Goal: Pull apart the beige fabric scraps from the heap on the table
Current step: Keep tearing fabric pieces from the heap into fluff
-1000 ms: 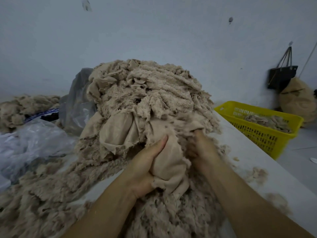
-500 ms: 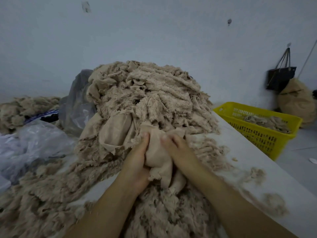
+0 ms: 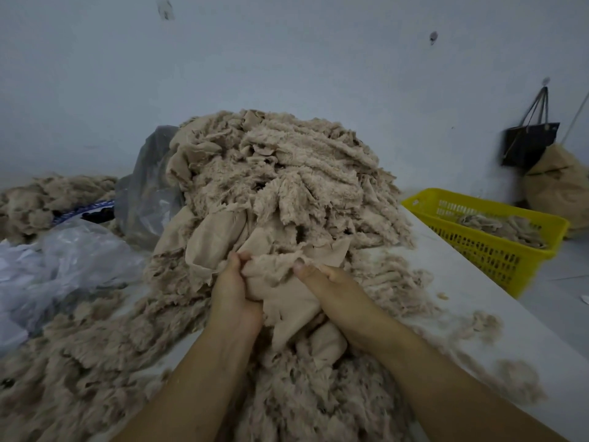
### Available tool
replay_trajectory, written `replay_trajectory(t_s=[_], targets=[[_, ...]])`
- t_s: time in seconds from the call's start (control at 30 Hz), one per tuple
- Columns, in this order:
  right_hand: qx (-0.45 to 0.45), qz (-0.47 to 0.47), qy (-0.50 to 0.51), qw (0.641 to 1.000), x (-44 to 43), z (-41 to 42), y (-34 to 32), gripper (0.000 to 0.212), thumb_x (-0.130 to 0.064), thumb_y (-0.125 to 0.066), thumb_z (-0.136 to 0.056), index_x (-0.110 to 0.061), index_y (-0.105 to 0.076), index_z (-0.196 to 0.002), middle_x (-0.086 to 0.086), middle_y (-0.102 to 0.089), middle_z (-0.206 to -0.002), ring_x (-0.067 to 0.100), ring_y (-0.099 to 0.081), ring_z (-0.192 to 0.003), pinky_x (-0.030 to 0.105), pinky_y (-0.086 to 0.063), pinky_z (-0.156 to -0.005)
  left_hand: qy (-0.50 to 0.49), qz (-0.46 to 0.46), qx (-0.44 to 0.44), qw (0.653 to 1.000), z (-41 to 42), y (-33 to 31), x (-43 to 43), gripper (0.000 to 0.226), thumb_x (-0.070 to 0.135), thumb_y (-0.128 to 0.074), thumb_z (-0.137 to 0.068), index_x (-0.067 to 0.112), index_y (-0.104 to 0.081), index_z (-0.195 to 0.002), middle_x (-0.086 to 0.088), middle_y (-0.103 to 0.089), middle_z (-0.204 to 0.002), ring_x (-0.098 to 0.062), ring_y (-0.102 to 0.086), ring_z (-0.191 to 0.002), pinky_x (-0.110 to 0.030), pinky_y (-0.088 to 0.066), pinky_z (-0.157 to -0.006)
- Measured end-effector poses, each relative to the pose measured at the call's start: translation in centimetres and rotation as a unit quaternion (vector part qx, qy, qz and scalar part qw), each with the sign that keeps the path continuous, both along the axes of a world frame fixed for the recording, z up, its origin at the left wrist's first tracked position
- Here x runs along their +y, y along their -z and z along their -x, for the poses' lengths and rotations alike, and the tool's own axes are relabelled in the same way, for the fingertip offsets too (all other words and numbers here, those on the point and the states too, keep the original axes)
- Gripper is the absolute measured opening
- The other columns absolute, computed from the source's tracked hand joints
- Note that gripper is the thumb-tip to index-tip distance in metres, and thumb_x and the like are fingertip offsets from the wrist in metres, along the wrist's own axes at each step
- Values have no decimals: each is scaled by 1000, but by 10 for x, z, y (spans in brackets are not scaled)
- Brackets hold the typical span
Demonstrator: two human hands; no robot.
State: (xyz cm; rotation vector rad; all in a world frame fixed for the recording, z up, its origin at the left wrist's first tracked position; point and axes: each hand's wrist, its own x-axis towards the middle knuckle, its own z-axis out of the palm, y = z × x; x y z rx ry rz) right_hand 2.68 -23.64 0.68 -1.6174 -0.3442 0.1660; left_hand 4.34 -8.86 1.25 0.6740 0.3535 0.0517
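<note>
A tall heap of beige fleecy fabric scraps (image 3: 287, 180) stands on the white table (image 3: 478, 307) in front of me. At its near foot lies a smooth beige scrap (image 3: 280, 301), bunched between my hands. My left hand (image 3: 234, 295) grips its left side, with the fingertips pinched at its top edge. My right hand (image 3: 331, 295) grips its right side, thumb on top. The lower fingers of both hands are hidden in the cloth. More loose beige scraps (image 3: 95, 362) spread over the table toward me and to the left.
A yellow plastic basket (image 3: 497, 250) holding some scraps stands off the table's right edge. Clear plastic bags (image 3: 63, 260) lie at the left, a grey bag (image 3: 146, 193) behind the heap. A black bag (image 3: 529, 141) hangs on the wall above a tan sack (image 3: 561, 186).
My right hand came out of the heap and joined the left on the smooth scrap. Both hands have since drawn slightly apart, spreading its top edge.
</note>
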Motion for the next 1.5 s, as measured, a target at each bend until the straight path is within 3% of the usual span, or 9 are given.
replay_trajectory(t_s=[0.17,0.33,0.53,0.77,0.9,1.07,1.3,1.43,1.5], targets=[[76,-315,153,934,-45,-26,-19,39,-47,-62,-90,-13,-70,-108,12,-76,-97,24,-74,-86,34,-59,-63,-20,86,-87,992,-9,10,28,49,49,-25,-106,19,-42,-71,8,-30,-40,-6,-20,-26,-17,-16,-28],[102,-302,238,918,-40,-36,-10,35,-47,-53,-98,-15,-66,-93,-4,-72,-64,8,-68,-56,22,-49,-44,133,-183,-130,965,-1,4,-17,73,79,-36,-77,16,-67,-97,3,-72,-79,-10,-65,-61,-22,-50,-52],[104,-321,248,908,-41,-39,-10,39,-50,-55,-95,-15,-70,-103,-1,-78,-86,13,-75,-79,32,-59,-66,193,-636,-241,707,21,19,-32,11,47,-67,-87,44,-68,-76,23,-65,-81,1,-61,-75,-7,-43,-63],[78,-292,299,905,-54,-42,-8,23,-34,-57,-100,-17,-65,-113,-2,-75,-87,12,-72,-75,33,-57,-67,173,-227,-119,951,22,-4,-14,29,37,-68,-81,19,-81,-100,-6,-76,-109,-18,-72,-101,-27,-59,-80],[-19,-149,316,937,-51,-40,0,43,-36,-52,-98,-37,-48,-141,-1,-57,-136,29,-58,-119,55,-50,-98,174,-89,-111,974,22,-8,-10,38,38,-65,-83,13,-78,-107,-11,-73,-117,-23,-71,-106,-36,-61,-79],[-108,-59,200,972,-34,-23,-10,28,-37,-47,-85,-52,-71,-86,-22,-71,-105,0,-65,-98,40,-54,-92,158,-73,-140,975,16,-5,-4,46,29,-64,-87,7,-66,-127,-17,-68,-126,-28,-66,-116,-44,-55,-96],[-148,186,21,971,-26,-19,6,26,-63,-58,-89,-43,-61,-105,-25,-69,-100,-8,-64,-90,17,-50,-74,147,-191,-165,956,18,-2,-14,39,46,-68,-79,14,-80,-97,-15,-75,-105,-22,-75,-92,-28,-59,-67],[-106,-134,198,965,-45,-28,-9,29,-39,-48,-103,-21,-67,-91,2,-69,-75,21,-64,-69,33,-49,-66,29,-240,-137,961,9,0,-10,42,39,-52,-101,17,-78,-77,-6,-77,-89,-10,-70,-71,-21,-54,-57],[-51,-446,279,849,-75,-31,-23,35,-48,-49,-100,-19,-64,-88,2,-66,-74,20,-67,-66,30,-50,-58,-64,-323,-111,938,3,6,-2,35,30,-51,-102,16,-73,-79,-4,-74,-83,-4,-62,-60,-16,-50,-54]])
